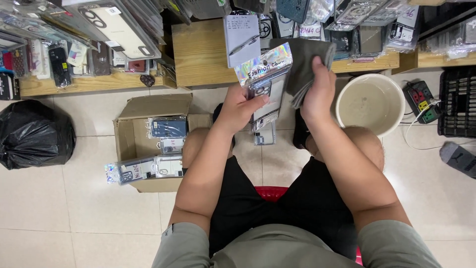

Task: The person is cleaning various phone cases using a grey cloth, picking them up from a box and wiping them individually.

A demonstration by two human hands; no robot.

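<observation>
Sitting on a red stool [271, 192], the person works over tiled floor, and the cardboard box [130, 130] makes the handiest landmark. Far left of the box slumps a black rubbish bag [33, 133], well apart from everything in hand. Packaged cases lie in the box, and one glossy pack [144, 169] hangs over its near rim; a nudge from the left knee, just beside the box, could likely tip it onto the tiles.

Right of the box, the left hand [240, 106] is closed around the lower part of a phone case packet [265, 82] with a shiny holographic header, held up at chest height. The plastic looks slick, so I judge it could slide out of a loose pinch while being rubbed. Further right, the right hand [317, 89] is clenched on a grey cloth [303, 62] pressed against the packet's edge.

Further right again stands a pale bucket [371, 103], seemingly with water, close to the right knee; beyond it a power strip [421, 101] lies on the floor, so a kicked bucket would be the worst slip. Above the box, wooden shelves [201, 52] crowd in; free room lies mostly toward the near tiles
</observation>
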